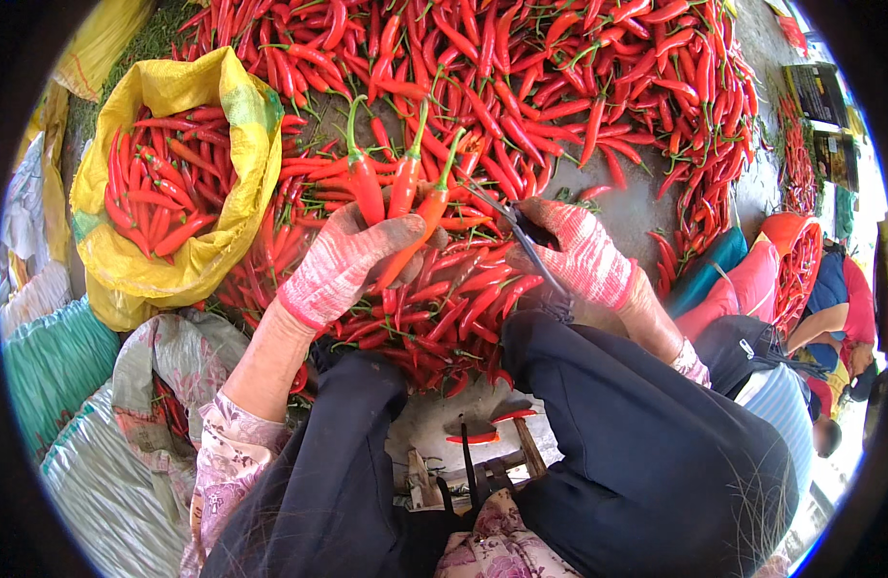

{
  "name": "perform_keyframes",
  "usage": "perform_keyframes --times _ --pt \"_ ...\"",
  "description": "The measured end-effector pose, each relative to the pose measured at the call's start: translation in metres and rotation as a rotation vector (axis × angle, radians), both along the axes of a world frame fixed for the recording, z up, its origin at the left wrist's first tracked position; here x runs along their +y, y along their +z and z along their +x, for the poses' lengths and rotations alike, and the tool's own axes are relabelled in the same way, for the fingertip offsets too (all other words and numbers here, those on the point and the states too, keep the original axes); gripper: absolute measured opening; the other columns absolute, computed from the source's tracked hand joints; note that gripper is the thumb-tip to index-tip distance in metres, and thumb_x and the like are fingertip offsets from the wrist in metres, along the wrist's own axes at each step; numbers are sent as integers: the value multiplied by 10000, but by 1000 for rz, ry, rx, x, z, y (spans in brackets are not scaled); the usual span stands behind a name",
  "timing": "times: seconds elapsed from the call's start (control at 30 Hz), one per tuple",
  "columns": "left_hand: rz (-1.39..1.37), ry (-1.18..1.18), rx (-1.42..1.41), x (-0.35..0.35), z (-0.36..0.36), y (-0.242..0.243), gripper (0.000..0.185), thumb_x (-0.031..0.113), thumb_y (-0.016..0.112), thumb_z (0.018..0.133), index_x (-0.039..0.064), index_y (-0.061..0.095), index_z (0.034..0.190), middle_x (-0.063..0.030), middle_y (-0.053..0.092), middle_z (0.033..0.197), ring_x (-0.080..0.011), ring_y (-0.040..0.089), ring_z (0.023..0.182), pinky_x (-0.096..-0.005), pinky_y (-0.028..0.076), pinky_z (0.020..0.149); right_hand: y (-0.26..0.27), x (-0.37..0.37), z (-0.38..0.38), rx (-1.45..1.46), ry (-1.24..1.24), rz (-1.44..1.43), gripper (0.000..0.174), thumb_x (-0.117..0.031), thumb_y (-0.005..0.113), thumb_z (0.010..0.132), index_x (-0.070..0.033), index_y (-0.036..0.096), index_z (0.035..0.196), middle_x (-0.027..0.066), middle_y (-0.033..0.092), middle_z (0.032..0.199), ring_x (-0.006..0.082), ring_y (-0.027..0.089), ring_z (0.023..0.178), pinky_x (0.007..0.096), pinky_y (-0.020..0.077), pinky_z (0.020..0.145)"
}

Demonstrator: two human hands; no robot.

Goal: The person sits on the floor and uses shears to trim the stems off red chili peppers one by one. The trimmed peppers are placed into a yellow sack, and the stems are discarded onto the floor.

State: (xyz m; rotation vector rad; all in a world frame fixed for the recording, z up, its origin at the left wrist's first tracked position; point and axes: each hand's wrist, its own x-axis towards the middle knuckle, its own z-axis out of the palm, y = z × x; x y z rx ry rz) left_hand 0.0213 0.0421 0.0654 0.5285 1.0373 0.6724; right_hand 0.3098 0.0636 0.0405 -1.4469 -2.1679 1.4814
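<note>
My left hand (350, 256), in a red-and-white knit glove with dirty fingertips, grips several red chili peppers (404, 184) whose green stems point up and away from me. My right hand (577, 249), gloved alike, is closed around a pair of scissors (517, 224). The scissors' tips are close to the right of the held chilies. Whether the blades are apart I cannot tell. Under and beyond both hands spreads a large heap of red chilies (501, 108) on the concrete floor, most with green stems.
A yellow woven sack (252, 209) holding chilies stands at the left. Green and white sacks (61, 368) lie beside it. To the right are a pink sack (740, 285), an orange basket (787, 224) with chilies and another person (838, 296). Two loose chilies (474, 438) lie between my legs.
</note>
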Motion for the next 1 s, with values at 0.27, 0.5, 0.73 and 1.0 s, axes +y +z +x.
perform_keyframes --times 0.27,0.5,0.73,1.0 --pt "57 -82 105 -5 -6 -15 488 306 714 905 -21 610 1252 -70 706 965 -87 579 691 -237 458 631 8 0 -2 -118 128 103 429 -438 709 898 -11 677 934 196 635 768 378 639 740 437 499 679" --pt "-64 -129 29 -14 1 -20 497 311 714 911 -10 614 1277 -67 704 975 -90 589 713 -238 467 636 6 -2 3 -81 116 157 473 -485 667 919 -14 677 951 221 651 828 403 663 824 463 507 723" --pt "-102 -158 49 -19 -1 -26 498 308 740 901 16 643 1292 -32 688 973 -92 606 742 -254 497 688 12 -1 3 -46 173 -25 419 -450 651 948 -31 651 972 202 623 772 414 639 782 474 490 670" --pt "-35 -331 121 -20 5 -34 400 242 698 950 17 649 1277 -1 691 1039 -82 609 890 -270 502 789 17 -8 -15 -112 197 72 454 -480 659 930 -37 640 1025 196 647 794 393 668 779 467 514 683"
